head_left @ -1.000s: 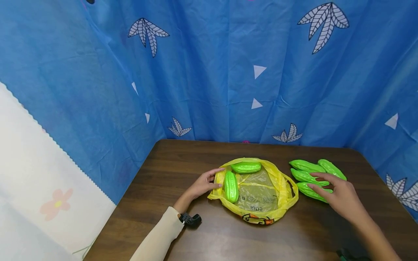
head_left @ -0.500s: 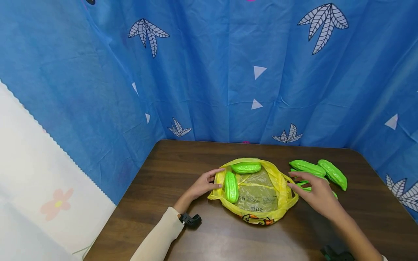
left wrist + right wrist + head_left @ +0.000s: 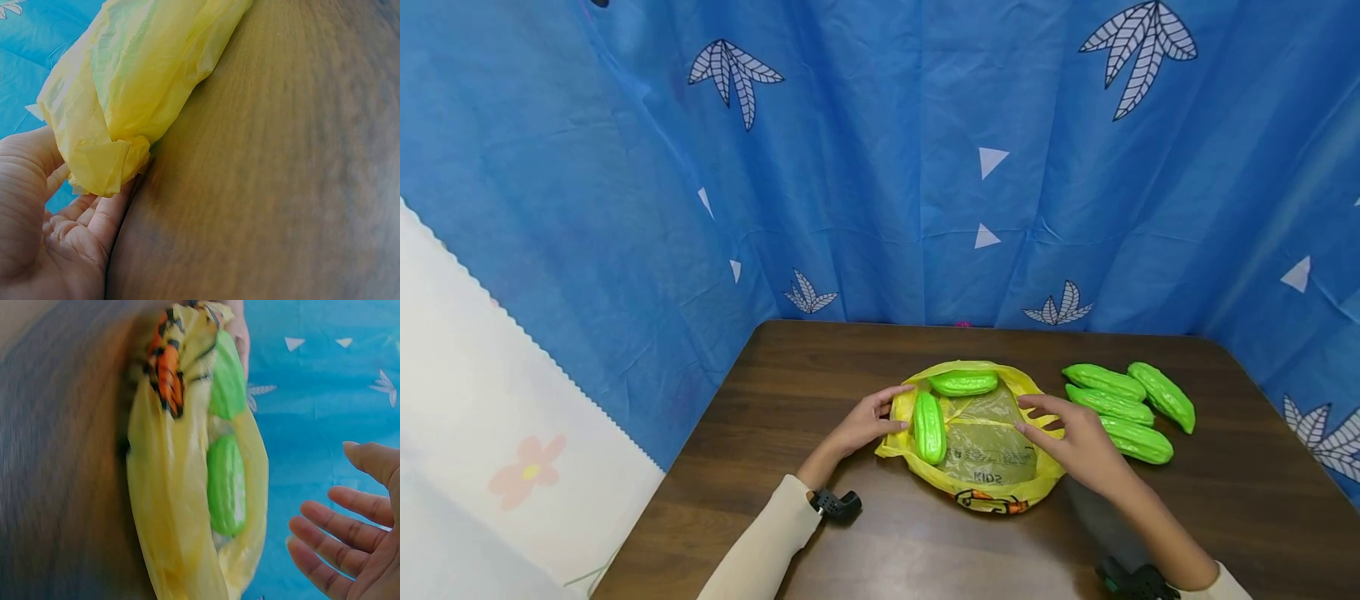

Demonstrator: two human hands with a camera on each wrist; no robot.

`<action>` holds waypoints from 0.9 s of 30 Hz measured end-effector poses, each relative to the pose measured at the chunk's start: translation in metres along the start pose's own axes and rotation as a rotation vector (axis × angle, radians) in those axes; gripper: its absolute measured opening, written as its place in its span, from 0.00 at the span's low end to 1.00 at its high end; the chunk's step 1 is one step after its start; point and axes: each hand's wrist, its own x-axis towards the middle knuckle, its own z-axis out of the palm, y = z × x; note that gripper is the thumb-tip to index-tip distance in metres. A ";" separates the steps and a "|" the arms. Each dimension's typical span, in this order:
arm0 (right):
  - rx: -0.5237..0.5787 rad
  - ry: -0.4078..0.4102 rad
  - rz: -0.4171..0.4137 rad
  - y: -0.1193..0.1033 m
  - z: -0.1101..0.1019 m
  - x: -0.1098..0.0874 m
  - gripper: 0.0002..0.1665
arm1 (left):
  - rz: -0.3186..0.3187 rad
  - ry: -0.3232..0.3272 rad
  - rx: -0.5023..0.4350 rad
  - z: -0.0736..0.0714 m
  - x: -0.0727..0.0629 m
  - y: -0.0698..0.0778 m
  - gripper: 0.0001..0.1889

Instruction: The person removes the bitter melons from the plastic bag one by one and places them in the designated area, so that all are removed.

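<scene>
A yellow plastic bag [image 3: 940, 479] lies on the table with its mouth spread wide. Two bright green bitter melons [image 3: 930, 429] are inside, along its left and far walls. My left hand [image 3: 863, 425] holds the bag's left edge, with thumb and fingers around the bunched yellow corner [image 3: 100, 165] in the left wrist view. Over the bag's right rim, my right hand [image 3: 1078, 442] is spread with nothing in it; its fingers [image 3: 340, 550] stand apart from the bag in the right wrist view. Right of this hand lie several more bitter melons [image 3: 1138, 440].
The brown wooden table [image 3: 820, 358] ends at a blue curtain [image 3: 880, 167] along its far side. A pale flowered cloth [image 3: 490, 400] hangs at the left. Black wrist devices [image 3: 837, 506] sit on both forearms.
My right hand has moved left, from over the loose bitter melons to the bag's right rim, uncovering those melons. My left hand has stayed at the bag's left edge.
</scene>
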 end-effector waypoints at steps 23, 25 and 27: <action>0.119 -0.088 -0.038 -0.021 0.053 0.020 0.23 | 0.018 -0.022 -0.001 -0.002 0.000 0.000 0.35; 0.139 -0.096 -0.025 -0.022 0.057 0.022 0.23 | 0.021 -0.021 -0.003 -0.002 0.000 0.000 0.35; 0.153 -0.104 -0.010 -0.024 0.060 0.024 0.23 | 0.025 -0.018 -0.003 -0.001 0.000 -0.001 0.35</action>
